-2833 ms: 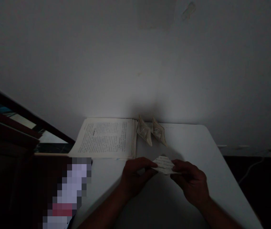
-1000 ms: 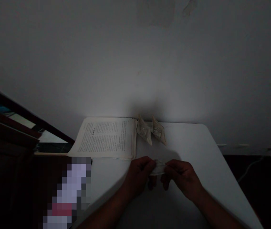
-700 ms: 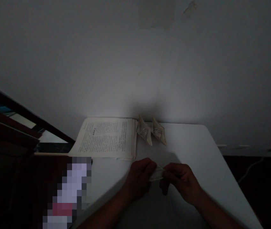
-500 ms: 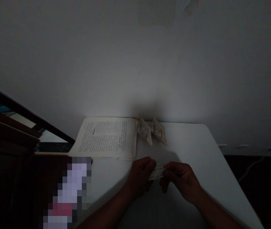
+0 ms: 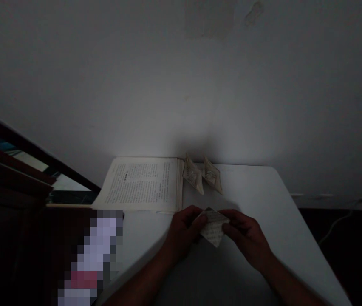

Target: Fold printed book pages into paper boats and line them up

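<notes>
Between my two hands is a small folded piece of printed paper (image 5: 214, 231), diamond-shaped, its lines of text facing me. My left hand (image 5: 185, 229) pinches its left corner, thumb on the front face. On the right corner, my right hand (image 5: 244, 233) grips with thumb in front and fingers behind. Two folded paper boats stand side by side beyond my hands: a left boat (image 5: 193, 175) close against the stack of pages and a right boat (image 5: 212, 175).
A stack of printed pages (image 5: 142, 185) lies at the back left of the white table (image 5: 251, 187), which stands against a grey wall (image 5: 136, 85). Left of the table is a blurred-out pixelated object (image 5: 94, 250). Dark wooden furniture (image 5: 9, 178) fills the left side; a pale cable (image 5: 334, 225) hangs at right.
The folded paper has turned from a narrow, edge-on strip to a diamond with its printed face showing. Both hands have shifted their grip to its side corners.
</notes>
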### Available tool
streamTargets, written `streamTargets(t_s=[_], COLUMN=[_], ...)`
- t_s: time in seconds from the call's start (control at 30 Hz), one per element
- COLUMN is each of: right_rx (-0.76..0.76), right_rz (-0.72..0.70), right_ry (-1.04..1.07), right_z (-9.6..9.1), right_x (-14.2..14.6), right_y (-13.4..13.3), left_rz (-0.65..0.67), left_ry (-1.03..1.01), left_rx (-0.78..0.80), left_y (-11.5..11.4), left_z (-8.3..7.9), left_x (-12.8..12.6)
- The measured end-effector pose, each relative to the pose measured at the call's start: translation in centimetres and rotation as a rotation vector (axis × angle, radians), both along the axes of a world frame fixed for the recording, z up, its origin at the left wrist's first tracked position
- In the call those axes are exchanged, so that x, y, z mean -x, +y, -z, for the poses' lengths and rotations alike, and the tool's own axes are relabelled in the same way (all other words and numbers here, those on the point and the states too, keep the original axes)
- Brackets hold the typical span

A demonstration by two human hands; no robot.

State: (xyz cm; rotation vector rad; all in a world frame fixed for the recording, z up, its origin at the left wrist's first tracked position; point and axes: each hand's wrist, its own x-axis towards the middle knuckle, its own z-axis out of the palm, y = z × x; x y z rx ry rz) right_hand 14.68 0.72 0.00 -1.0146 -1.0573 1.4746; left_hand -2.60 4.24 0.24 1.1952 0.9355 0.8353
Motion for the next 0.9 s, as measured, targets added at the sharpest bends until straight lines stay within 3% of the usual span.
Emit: streamTargets(t_s=[0.2, 0.33, 0.7, 0.9], right_rx=[0.043, 0.044, 0.041, 0.031], right_rz=[0.072, 0.023, 0.032, -0.001], right_ry=[-0.122, -0.107, -0.035, -0.083], right_z=[-0.14, -0.43, -0.07, -0.04], right_x=[0.06, 0.3, -0.04, -0.19], right_y=[-0.17, -0.1, 0.42, 0.47], left_rz=[-0.082, -0.125, -0.094, -0.11], left_ry=[0.145, 0.197, 0.077, 0.142], left_rx=[-0.015, -0.104, -0.034, -0.083], left_y=[0.14, 0.15, 0.01, 0.04], left_z=[0.11, -0.04, -0.07, -0.37], left_x=[-0.13, -0.06, 0.11, 0.05])
